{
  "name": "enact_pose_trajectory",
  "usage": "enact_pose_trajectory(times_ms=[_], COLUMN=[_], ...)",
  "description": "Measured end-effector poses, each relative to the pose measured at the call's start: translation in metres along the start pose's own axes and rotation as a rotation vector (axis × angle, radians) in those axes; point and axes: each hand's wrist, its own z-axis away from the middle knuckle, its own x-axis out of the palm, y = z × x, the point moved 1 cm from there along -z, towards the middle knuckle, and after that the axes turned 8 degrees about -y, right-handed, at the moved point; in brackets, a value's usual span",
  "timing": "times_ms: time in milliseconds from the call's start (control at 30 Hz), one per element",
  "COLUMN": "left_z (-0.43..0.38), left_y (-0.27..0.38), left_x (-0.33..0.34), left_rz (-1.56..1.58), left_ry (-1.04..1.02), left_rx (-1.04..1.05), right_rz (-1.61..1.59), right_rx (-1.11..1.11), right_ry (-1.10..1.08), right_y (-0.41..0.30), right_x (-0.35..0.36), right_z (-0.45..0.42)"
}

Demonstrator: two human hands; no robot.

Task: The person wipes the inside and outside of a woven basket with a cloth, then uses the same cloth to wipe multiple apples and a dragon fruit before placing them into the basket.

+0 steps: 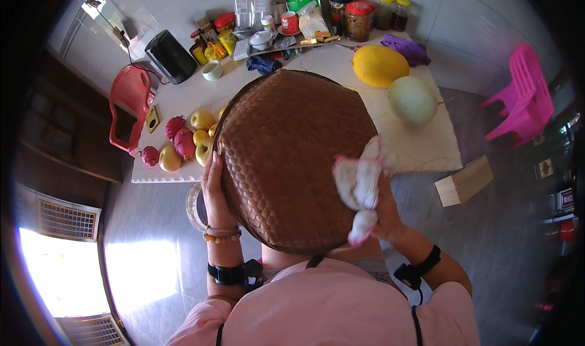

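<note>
A large brown woven basket [297, 158] is held tilted over my lap, its broad plaited face turned towards me. It hides part of the table behind it. My left hand [217, 190] grips the basket's left rim. On the right side, my right hand [388, 211] has hold of a white cloth [365, 181] with pink edging, bunched against the basket's surface. The cloth covers most of those fingers, and whether they also grip the rim cannot be seen.
Dragon fruits [184, 144] and yellow apples [170, 158] lie left on the pale table [320, 65]. A yellow melon [380, 66] and a pale green melon [412, 100] sit right. Jars [358, 22] line the back. A pink chair [521, 94] and wooden block [466, 181] stand on the floor.
</note>
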Motion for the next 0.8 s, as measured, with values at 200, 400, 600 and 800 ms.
enact_pose_trajectory(times_ms=[200, 400, 600, 800], left_z=[-0.008, -0.005, 0.001, 0.02], left_y=[0.002, 0.01, -0.001, 0.005], left_x=[0.002, 0.028, 0.019, 0.026], left_rz=[0.074, 0.105, 0.005, -0.31], left_ry=[-0.022, -0.108, -0.134, -0.119], left_rx=[-0.115, -0.068, 0.065, 0.275], right_rz=[0.332, 0.261, 0.27, 0.2], right_rx=[-0.366, -0.549, -0.72, -0.653], right_ry=[-0.291, -0.39, -0.213, 0.192], right_y=[-0.057, -0.096, -0.112, -0.092], right_x=[0.018, 0.012, 0.024, -0.01], right_z=[-0.004, -0.064, -0.13, -0.201])
